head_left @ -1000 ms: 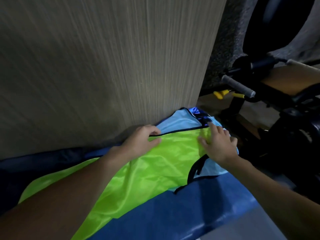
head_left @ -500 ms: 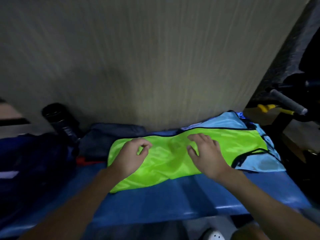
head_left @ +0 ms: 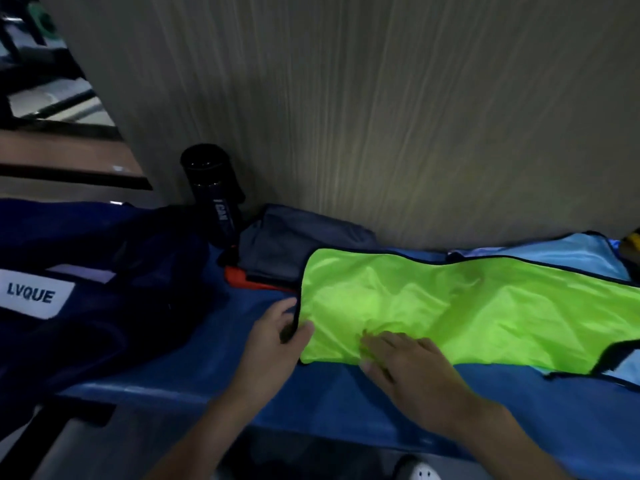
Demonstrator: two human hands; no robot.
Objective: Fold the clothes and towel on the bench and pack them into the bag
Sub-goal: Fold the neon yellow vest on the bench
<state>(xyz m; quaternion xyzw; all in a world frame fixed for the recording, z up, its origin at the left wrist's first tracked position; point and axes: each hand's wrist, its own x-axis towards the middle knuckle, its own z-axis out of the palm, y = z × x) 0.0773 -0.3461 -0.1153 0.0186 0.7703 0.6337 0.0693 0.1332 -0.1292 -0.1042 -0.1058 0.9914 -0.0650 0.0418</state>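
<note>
A lime-green vest [head_left: 467,306] of shiny, slippery-looking fabric lies spread lengthwise along the blue padded table [head_left: 194,358]. It runs from the middle of the view out past the three o'clock edge. Thin black piping edges it, a black-trimmed armhole curves in at its four o'clock corner, and soft creases gather around its lower nine o'clock end. It rests on top of a light-blue garment [head_left: 554,252] of similar sheen. That garment shows as a strip along the vest's twelve-to-two o'clock side and again at the far four o'clock corner. At the vest's nine o'clock hem the left hand [head_left: 273,341] has its grip closed on the edge, thumb on top and fingers curled beneath the black piping. The right hand [head_left: 412,368] lies at the vest's seven o'clock corner with its grip wide, fingers straight and flat on the rumpled fabric. Just beyond the vest at ten o'clock sit folded grey clothes [head_left: 294,244], stacked over a sliver of orange fabric [head_left: 239,277]. A black bottle [head_left: 214,192] stands upright beside them against the pale wood-grain wall [head_left: 381,116]. Farther toward nine o'clock a dark navy bag [head_left: 104,271] slumps on the table, with a white label [head_left: 33,296] reading LVQUE. At six o'clock, below the table's edge, part of a white shoe [head_left: 420,472] shows.
</note>
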